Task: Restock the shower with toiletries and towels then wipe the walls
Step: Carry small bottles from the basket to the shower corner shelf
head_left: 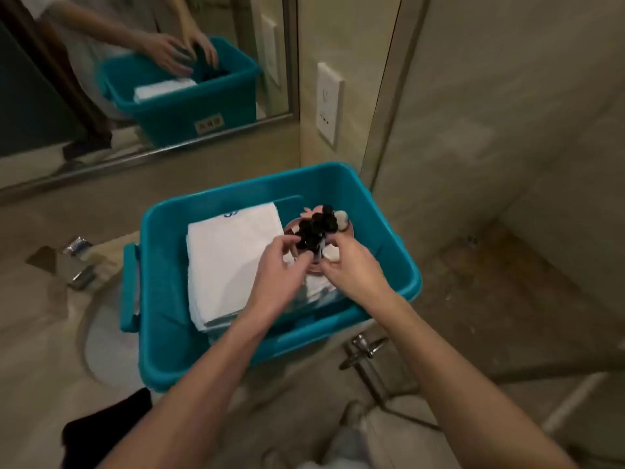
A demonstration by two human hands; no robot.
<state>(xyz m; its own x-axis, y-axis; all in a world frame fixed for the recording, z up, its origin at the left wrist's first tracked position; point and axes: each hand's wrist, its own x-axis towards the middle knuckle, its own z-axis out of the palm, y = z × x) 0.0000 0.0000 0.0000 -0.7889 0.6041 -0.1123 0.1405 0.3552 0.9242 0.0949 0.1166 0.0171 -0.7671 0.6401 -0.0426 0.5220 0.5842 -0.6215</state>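
Tub: teal tub [389, 255] sat by the sink, within reach.
Towels: white towels [230, 262] lay folded, tub's left.
Left hand: left hand [280, 279] reached among bottles; grip unclear.
Right hand: right hand [353, 274] pinched a white-capped bottle [330, 253].
Toiletries: black-capped bottles [316, 225] stood bunched in a pink cup [350, 228], right.

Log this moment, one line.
step: picking toiletries | left hand: at black-capped bottles, grip unclear | right hand: pinches white-capped bottle | towels: in bin

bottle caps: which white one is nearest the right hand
The white cap at the dish's near edge, beside the right hand; the other white cap sits beyond the black caps.
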